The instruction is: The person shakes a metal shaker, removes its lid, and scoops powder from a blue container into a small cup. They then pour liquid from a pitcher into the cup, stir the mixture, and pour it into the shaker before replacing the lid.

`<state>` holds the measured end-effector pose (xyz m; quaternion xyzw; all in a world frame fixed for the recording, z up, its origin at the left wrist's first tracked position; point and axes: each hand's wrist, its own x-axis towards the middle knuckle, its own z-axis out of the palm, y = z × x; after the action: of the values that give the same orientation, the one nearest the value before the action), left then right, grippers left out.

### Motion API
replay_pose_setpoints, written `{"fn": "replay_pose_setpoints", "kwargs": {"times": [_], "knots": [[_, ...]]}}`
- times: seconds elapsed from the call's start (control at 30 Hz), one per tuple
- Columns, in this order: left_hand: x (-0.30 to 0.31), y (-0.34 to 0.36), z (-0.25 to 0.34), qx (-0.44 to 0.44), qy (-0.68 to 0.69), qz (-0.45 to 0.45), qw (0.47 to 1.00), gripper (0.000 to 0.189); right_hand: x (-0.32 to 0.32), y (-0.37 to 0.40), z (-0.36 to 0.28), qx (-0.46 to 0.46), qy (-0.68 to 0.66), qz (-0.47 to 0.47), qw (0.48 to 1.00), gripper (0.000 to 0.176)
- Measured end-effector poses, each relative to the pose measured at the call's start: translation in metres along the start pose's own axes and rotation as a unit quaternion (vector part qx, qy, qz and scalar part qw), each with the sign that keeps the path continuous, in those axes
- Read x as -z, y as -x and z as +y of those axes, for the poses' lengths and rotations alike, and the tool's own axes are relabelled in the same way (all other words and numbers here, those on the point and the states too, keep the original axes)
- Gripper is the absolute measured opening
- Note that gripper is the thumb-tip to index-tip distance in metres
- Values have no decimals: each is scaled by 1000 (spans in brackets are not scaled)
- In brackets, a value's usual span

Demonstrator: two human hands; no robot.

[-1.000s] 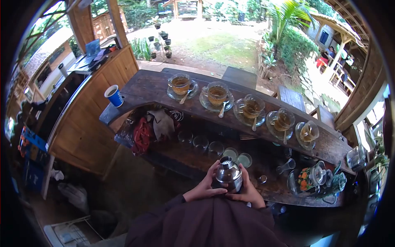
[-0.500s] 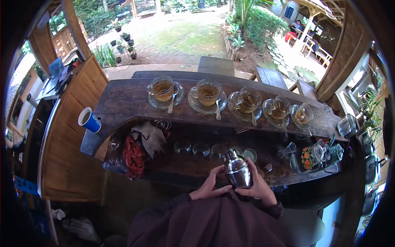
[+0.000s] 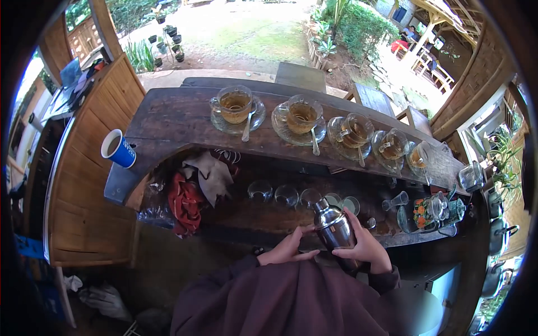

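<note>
A shiny metal cocktail shaker, capped and leaning slightly to the left, is in front of my body. My right hand wraps round its right side, thumb across the front. On the other side, my left hand has its thumb and fingers spread apart; the fingertips come up to the shaker's left side, and whether they touch is hard to see. Behind the shaker, several clear glasses sit in a row on the lower shelf. A small glass jigger-shaped cup lies to the right.
On the upper wooden counter stand several glass cups of tea with saucers and spoons. A blue paper cup is at the left end. Red cloth lies on the lower shelf; a glass tray holds a teapot at right.
The shaker has risen and tilted left in my right hand, showing more of its body. My left hand has loosened from its base. The whole view has shifted slightly.
</note>
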<state>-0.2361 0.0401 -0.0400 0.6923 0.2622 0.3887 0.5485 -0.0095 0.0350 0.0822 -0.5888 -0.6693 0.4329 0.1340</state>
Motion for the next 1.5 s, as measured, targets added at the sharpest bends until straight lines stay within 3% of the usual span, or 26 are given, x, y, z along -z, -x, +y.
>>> {"fn": "replay_pose_setpoints", "kwargs": {"times": [0.17, 0.43, 0.63, 0.9, 1.2, 1.5], "knots": [[1, -1, 10, 42, -3, -6, 999, 64, 6, -4, -2, -12, -39, -29, 999, 112], [-5, 1, 2, 29, 23, 1, 999, 62, 17, -7, -16, -47, -28, -67, 996, 112], [-4, 0, 8, 38, 20, 3, 999, 62, 23, -10, -17, -6, 54, -64, 996, 108], [-4, -3, 13, 41, 14, 18, 999, 56, 35, -17, -26, -61, 123, -106, 985, 110], [-1, -6, 16, 61, 41, -2, 997, 54, 44, -22, -40, -63, 154, -119, 979, 109], [-3, -7, 3, 19, 21, -6, 1000, 54, 50, -27, -68, -101, 174, -142, 969, 109]]}}
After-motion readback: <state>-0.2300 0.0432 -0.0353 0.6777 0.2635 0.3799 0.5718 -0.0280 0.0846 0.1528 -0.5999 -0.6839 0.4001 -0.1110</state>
